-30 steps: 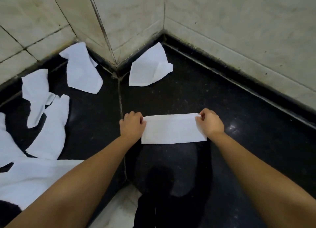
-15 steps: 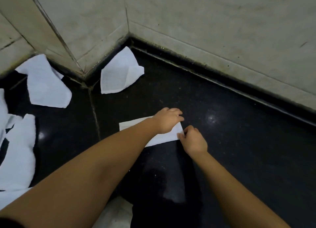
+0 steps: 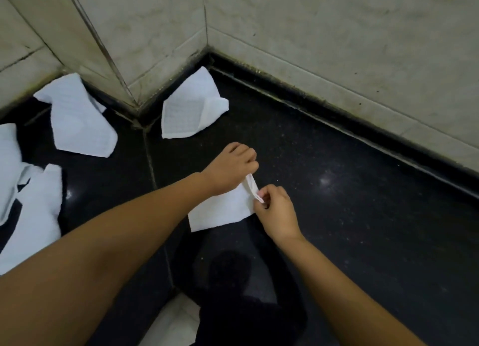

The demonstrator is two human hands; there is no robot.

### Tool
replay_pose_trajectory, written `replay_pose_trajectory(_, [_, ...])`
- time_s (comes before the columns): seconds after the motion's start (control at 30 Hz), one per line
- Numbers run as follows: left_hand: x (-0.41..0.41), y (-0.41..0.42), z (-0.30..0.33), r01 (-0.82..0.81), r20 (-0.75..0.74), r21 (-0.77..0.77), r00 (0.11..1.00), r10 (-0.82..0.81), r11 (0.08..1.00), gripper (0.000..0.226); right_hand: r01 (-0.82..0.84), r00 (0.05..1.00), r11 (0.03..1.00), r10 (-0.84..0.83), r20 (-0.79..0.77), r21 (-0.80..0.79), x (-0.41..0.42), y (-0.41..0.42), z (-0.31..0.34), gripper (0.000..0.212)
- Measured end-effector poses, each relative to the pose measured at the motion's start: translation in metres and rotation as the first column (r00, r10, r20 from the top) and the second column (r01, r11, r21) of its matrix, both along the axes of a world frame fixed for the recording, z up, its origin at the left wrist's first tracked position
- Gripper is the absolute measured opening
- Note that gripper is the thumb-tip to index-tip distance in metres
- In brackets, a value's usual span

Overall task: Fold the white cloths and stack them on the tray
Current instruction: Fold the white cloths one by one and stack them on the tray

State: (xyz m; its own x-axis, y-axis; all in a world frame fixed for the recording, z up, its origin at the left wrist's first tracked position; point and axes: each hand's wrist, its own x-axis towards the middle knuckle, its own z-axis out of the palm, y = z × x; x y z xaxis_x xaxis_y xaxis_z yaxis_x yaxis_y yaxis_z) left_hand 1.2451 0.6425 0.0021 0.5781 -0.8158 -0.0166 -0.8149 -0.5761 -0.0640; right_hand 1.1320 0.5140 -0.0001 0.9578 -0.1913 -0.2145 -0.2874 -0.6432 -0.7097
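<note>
Folding was well under way at this moment: the cloth in hand (image 3: pixel 220 211) lay just below the middle of the frame on the black floor (image 3: pixel 337 216), now roughly half as long as it had been a second earlier, when it was stretched as a long strip between the two hands. The left hand (image 3: pixel 230 168) had since crossed over to the right end, bringing its end of the cloth with it, and pinched the doubled edge from above. The right hand (image 3: pixel 274 208) pinched the same edge from below, fingers curled round the layers. Both hands were therefore closed on the cloth, close together at its right side.

By my reading, this meant the second fold was nearly complete and only needed squaring and pressing flat. Much of the task remained: one loose cloth (image 3: pixel 191 109) sat in the corner at upper centre, another (image 3: pixel 77 117) lay at upper left, and more cloths (image 3: pixel 31 216) were strewn along the left edge. No tray was visible anywhere in the frame, so where the stack belonged could not be told.
</note>
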Motion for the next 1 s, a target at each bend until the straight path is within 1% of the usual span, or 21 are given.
replay_pose_trajectory(0.1, [-0.004, 0.043, 0.002, 0.001, 0.031, -0.102, 1.000, 0.003, 0.995, 0.028, -0.137, 0.986, 0.987, 0.144, 0.082, -0.082, -0.002, 0.028, -0.004, 0.005])
replay_pose_trajectory(0.17, [-0.009, 0.068, -0.001, -0.016, 0.029, -0.116, 0.999, 0.019, 0.993, 0.027, -0.239, 0.962, 0.956, 0.257, 0.092, -0.167, -0.006, 0.045, -0.010, 0.007])
replay_pose_trajectory(0.23, [-0.016, 0.087, -0.006, -0.053, 0.004, -0.104, 0.999, 0.054, 0.993, 0.027, -0.305, 0.936, 0.927, 0.334, 0.108, -0.217, -0.011, 0.060, -0.019, 0.013])
replay_pose_trajectory(0.43, [-0.040, 0.119, -0.020, -0.199, -0.059, -0.096, 0.979, 0.194, 0.975, 0.026, -0.422, 0.890, 0.868, 0.451, 0.061, -0.260, -0.019, 0.080, -0.035, 0.024])
replay_pose_trajectory(0.6, [-0.051, 0.130, -0.029, -0.296, -0.072, -0.172, 0.955, 0.288, 0.940, 0.029, -0.472, 0.859, 0.841, 0.506, 0.077, -0.263, -0.021, 0.086, -0.038, 0.028])
replay_pose_trajectory(0.67, [-0.055, 0.134, -0.036, -0.335, -0.071, -0.187, 0.942, 0.327, 0.924, 0.030, -0.522, 0.828, 0.812, 0.555, 0.073, -0.261, -0.021, 0.087, -0.039, 0.028])
replay_pose_trajectory(0.73, [-0.061, 0.134, -0.041, -0.412, -0.099, -0.232, 0.911, 0.400, 0.881, 0.033, -0.550, 0.813, 0.799, 0.579, 0.063, -0.245, -0.020, 0.084, -0.035, 0.029])
replay_pose_trajectory(0.77, [-0.067, 0.132, -0.039, -0.495, -0.160, -0.257, 0.869, 0.468, 0.830, 0.036, -0.526, 0.832, 0.822, 0.550, 0.067, -0.218, -0.019, 0.080, -0.032, 0.029])
replay_pose_trajectory(0.8, [-0.072, 0.128, -0.036, -0.611, -0.245, -0.269, 0.791, 0.561, 0.745, 0.036, -0.467, 0.870, 0.866, 0.486, 0.086, -0.179, -0.016, 0.074, -0.029, 0.028])
replay_pose_trajectory(0.87, [-0.082, 0.120, -0.030, -0.824, -0.379, -0.270, 0.567, 0.731, 0.498, 0.026, -0.272, 0.952, 0.956, 0.284, 0.113, -0.105, -0.005, 0.061, -0.024, 0.027])
replay_pose_trajectory(0.9, [-0.086, 0.114, -0.027, -0.886, -0.425, -0.228, 0.463, 0.778, 0.403, 0.022, -0.181, 0.980, 0.980, 0.187, 0.073, -0.079, 0.003, 0.055, -0.022, 0.028])
replay_pose_trajectory(0.93, [-0.088, 0.108, -0.026, -0.926, -0.457, -0.155, 0.376, 0.806, 0.344, 0.028, -0.119, 0.993, 0.990, 0.119, -0.001, -0.073, 0.010, 0.051, -0.020, 0.030])
replay_pose_trajectory(0.97, [-0.090, 0.103, -0.026, -0.947, -0.472, -0.053, 0.302, 0.828, 0.316, 0.039, -0.096, 0.992, 0.991, 0.088, -0.089, -0.091, 0.017, 0.048, -0.020, 0.034])
replay_pose_trajectory(1.0, [-0.091, 0.097, -0.026, -0.952, -0.472, 0.053, 0.243, 0.847, 0.302, 0.050, -0.106, 0.982, 0.987, 0.086, -0.166, -0.119, 0.023, 0.048, -0.021, 0.037])
